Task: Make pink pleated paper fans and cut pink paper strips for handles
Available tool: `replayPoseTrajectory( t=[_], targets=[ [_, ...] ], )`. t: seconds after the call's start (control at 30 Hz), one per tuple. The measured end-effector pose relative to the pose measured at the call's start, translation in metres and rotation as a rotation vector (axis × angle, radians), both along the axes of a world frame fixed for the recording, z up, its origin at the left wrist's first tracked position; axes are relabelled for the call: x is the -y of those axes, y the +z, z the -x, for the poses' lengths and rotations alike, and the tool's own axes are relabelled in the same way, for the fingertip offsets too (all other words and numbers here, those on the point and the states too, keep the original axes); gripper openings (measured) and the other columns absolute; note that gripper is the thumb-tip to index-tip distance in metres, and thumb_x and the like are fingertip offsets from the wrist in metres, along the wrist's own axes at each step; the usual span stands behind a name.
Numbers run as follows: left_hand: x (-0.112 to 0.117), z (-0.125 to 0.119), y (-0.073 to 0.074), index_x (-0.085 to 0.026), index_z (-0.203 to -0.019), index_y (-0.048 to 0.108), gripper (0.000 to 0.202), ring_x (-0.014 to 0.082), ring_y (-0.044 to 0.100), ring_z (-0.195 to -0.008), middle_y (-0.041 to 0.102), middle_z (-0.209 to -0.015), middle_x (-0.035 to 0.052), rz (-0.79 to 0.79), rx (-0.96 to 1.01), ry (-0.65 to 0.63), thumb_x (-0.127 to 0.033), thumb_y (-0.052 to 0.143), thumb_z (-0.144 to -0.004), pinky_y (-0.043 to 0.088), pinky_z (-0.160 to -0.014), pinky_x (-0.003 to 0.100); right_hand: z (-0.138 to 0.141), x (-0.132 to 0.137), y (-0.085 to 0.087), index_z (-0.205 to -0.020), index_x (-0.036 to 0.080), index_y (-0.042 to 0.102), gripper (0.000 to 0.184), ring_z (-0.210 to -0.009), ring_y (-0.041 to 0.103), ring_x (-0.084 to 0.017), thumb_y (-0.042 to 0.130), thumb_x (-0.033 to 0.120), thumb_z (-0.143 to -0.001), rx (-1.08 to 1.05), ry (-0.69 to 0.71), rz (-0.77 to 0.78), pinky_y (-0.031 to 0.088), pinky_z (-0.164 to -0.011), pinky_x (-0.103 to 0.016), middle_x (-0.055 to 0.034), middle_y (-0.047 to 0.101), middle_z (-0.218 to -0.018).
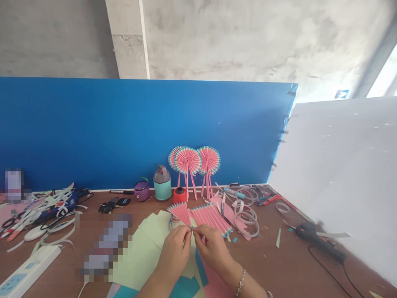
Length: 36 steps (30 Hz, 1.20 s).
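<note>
My left hand [174, 246] and my right hand [215, 245] meet at the middle front, thumbs and fingers pinched together. Between them they grip the gathered lower end of a pink pleated paper fan [181, 212], which spreads upward to a zigzag blue-tipped edge. Just behind my right hand is a second pink pleated paper [214, 218] with blue and cream edges; whether it joins the first cannot be seen. Under my hands lie pale green paper sheets [141, 248], with teal paper [185, 287] and pink paper [215, 283] nearer to me.
Finished round pink fans [187, 160] lean on the blue partition [93, 132]. A turquoise-grey bottle [163, 184], purple cup [142, 191] and red round container [180, 195] stand at the back. Tape rolls [246, 219] and a black corded tool [321, 240] lie right; a power strip [29, 271] lies left.
</note>
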<state>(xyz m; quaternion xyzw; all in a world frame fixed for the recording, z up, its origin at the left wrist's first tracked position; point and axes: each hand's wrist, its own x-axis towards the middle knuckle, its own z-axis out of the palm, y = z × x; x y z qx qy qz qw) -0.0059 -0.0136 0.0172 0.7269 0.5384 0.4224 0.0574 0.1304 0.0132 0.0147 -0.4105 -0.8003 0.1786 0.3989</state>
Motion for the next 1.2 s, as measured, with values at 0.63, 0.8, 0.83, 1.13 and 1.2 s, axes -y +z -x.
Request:
replayPoseTrajectory(
  t=[0.63,0.8,0.83,1.13,1.2],
  targets=[
    [0.0006,-0.0012,0.0003,-0.021,-0.063,0.046,0.022,0.0149,0.054,-0.059,0.053,-0.062,-0.0004,0.084,-0.054,0.062,-0.011,0.039,-0.080,0.038,-0.051,0.023,0.0011,-0.0001,-0.0047,-0.066,0.017,0.059,0.024,-0.056,0.050,-0.012,0.043,0.014,-0.083,0.154,0.018,-0.132,0.029,-0.054,-0.022,-0.0023,0.056,-0.060],
    [-0.0002,0.0020,0.0020,-0.021,-0.070,0.051,0.018,0.0153,0.056,-0.063,0.057,-0.066,0.0006,0.108,0.012,0.016,-0.013,0.040,-0.082,0.039,-0.053,0.023,-0.0001,0.0004,-0.0004,-0.071,0.018,0.063,0.024,-0.058,0.053,-0.012,0.044,0.017,-0.085,-0.021,0.046,0.055,0.033,-0.054,-0.020,-0.0019,0.062,-0.065],
    [-0.0002,0.0027,0.0023,-0.021,-0.070,0.052,0.019,0.0157,0.056,-0.064,0.058,-0.067,0.0010,0.116,0.012,0.008,-0.014,0.039,-0.083,0.039,-0.054,0.023,-0.0003,0.0004,0.0005,-0.071,0.018,0.063,0.024,-0.057,0.053,-0.012,0.044,0.017,-0.084,-0.031,0.047,0.068,0.033,-0.053,-0.020,-0.0017,0.062,-0.064],
    [0.0021,0.0021,0.0028,-0.021,-0.069,0.050,0.026,0.0169,0.055,-0.065,0.058,-0.068,0.0021,0.207,-0.074,0.012,-0.018,0.032,-0.087,0.036,-0.057,0.026,-0.0013,-0.0008,-0.0014,-0.068,0.016,0.061,0.024,-0.056,0.050,-0.012,0.042,0.011,-0.082,0.115,0.023,-0.062,0.030,-0.053,-0.021,-0.0018,0.057,-0.060],
    [0.0027,0.0005,0.0022,-0.021,-0.066,0.046,0.024,0.0167,0.053,-0.063,0.055,-0.065,0.0016,0.216,-0.081,0.034,-0.017,0.033,-0.086,0.034,-0.055,0.025,-0.0010,-0.0006,-0.0034,-0.068,0.016,0.061,0.024,-0.056,0.050,-0.012,0.042,0.011,-0.082,0.151,0.022,-0.109,0.030,-0.054,-0.021,-0.0023,0.056,-0.059]
  ],
)
